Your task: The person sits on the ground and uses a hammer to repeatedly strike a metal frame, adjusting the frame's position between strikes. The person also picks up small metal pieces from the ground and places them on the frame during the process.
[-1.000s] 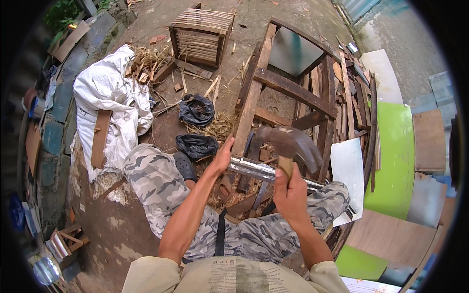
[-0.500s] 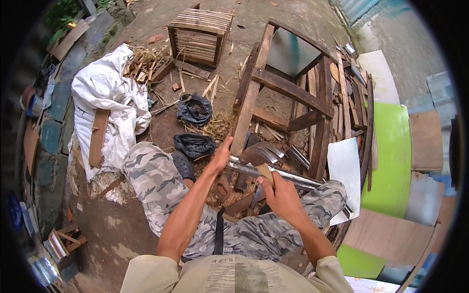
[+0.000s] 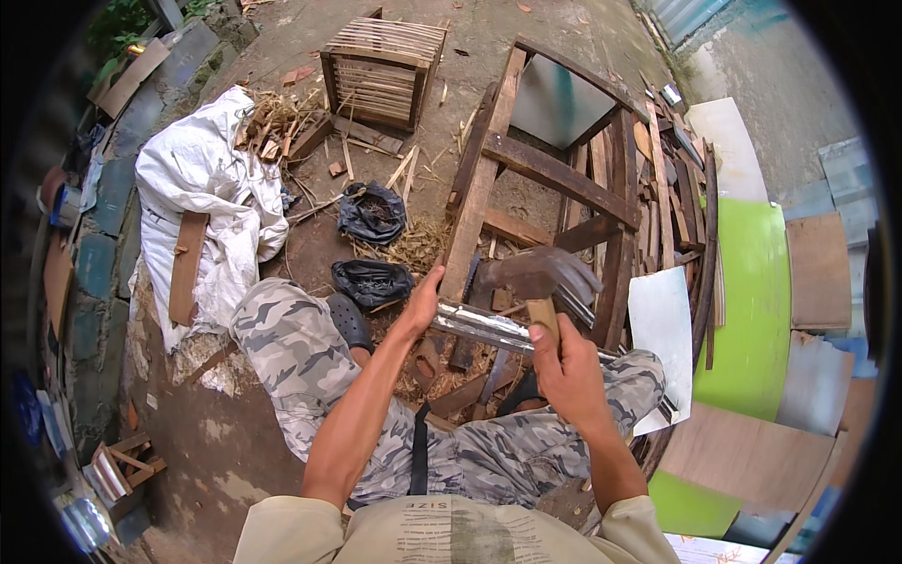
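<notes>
Right hand (image 3: 567, 371): fingers wrapped round the handle of a hammer (image 3: 543, 318), head blurred on my feed. Left hand (image 3: 420, 308): at the near end of a wooden frame (image 3: 562, 181), beside a silvery rail (image 3: 484, 325); whether clamped, I cannot tell. Slatted wooden piece (image 3: 381, 80): farther, beyond the black bags (image 3: 372, 213).

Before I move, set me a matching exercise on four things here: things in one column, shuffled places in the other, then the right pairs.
Things
1. Wooden-handled hammer
2. Left hand
3. White sack
4. Slatted wooden crate

Places
A. Beneath a brown board
B. Beyond two black plastic bags
C. In the right hand
D. At the near end of the wooden frame

Pairs: 1-C, 2-D, 3-A, 4-B
</notes>
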Motion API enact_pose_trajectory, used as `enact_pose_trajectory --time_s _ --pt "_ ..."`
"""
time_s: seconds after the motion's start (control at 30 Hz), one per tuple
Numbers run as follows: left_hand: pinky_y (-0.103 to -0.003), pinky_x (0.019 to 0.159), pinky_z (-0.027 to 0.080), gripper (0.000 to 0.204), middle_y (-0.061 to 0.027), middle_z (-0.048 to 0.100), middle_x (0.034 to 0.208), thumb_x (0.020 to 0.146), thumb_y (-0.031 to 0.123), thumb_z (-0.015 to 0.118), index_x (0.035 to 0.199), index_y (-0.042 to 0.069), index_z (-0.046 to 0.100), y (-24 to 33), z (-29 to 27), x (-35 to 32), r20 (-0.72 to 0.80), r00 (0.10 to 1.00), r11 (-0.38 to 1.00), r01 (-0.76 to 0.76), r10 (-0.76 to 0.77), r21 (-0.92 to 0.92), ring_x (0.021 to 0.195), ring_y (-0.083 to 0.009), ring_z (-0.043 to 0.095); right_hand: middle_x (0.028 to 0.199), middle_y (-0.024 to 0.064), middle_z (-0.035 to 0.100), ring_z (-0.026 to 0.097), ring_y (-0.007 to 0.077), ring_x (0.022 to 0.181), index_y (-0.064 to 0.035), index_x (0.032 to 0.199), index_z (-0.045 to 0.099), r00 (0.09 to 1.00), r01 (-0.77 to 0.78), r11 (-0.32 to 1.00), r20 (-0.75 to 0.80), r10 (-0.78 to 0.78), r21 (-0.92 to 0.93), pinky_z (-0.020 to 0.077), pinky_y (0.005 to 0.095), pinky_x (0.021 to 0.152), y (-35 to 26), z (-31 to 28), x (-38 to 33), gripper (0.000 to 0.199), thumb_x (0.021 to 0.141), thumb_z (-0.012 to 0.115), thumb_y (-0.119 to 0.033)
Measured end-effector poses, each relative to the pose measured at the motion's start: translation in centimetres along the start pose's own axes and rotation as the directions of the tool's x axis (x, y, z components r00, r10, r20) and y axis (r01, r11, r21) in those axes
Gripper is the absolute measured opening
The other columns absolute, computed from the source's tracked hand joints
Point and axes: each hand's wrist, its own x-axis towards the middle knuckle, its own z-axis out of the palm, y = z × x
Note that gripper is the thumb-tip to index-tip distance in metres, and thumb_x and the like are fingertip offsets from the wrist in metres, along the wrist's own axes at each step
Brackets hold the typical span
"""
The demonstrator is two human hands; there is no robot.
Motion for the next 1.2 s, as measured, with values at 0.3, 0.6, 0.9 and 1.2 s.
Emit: enact_pose_trajectory --time_s 0.3,0.6,0.9,1.2 --pt "-0.034 0.118 0.028 0.06 -0.0119 0.037 0.16 0.109 0.035 0.033 0.159 0.002 0.029 -0.8 0.2 0.2 -0.021 1.0 0.999 -0.018 0.019 0.049 0.142 -0.0236 0.041 0.059 0.0113 0.057 0.058 0.0191 0.05 0.0025 0.104 0.054 0.99 -0.032 0.992 0.134 0.049 -0.121 0.0428 0.0374 0.05 2.4 2.3 -0.2 0.041 0.104 0.057 -0.039" --pt "-0.033 0.124 0.014 0.07 -0.0179 0.023 0.166 0.108 0.04 0.036 0.159 -0.005 0.018 1.8 0.7 -0.6 0.045 0.999 0.999 0.017 -0.016 -0.028 0.154 -0.0265 0.02 0.062 -0.0003 0.046 0.046 0.0086 0.044 -0.0033 0.095 0.053 0.978 -0.205 0.906 0.045 0.203 0.371 0.0393 0.025 0.04 0.7 0.3 0.6 0.043 0.107 0.049 -0.044" --pt "-0.033 0.122 0.019 0.08 -0.021 0.03 0.163 0.105 0.048 0.046 0.157 -0.008 0.022 2.6 1.0 -0.9 -0.003 1.0 0.999 0.03 -0.03 0.012 0.151 -0.0275 0.028 0.062 0.0009 0.047 0.049 0.0118 0.044 0.0017 0.098 0.056 0.812 -0.488 0.842 0.475 0.34 0.231 0.0409 0.0282 0.041 3.0 -1.2 5.5 0.056 0.105 0.047 -0.054" --pt "-0.034 0.118 0.028 0.069 -0.0231 0.044 0.153 0.108 0.043 0.044 0.151 -0.011 0.035 3.0 1.6 -1.0 -0.069 0.997 0.998 -0.035 0.038 0.042 0.142 -0.0275 0.042 0.062 0.0003 0.048 0.047 0.0098 0.042 -0.0042 0.093 0.053 0.867 -0.444 0.843 0.383 0.318 0.305 0.0394 0.0265 0.038 3.1 -2.2 5.9 0.053 0.105 0.046 -0.055"
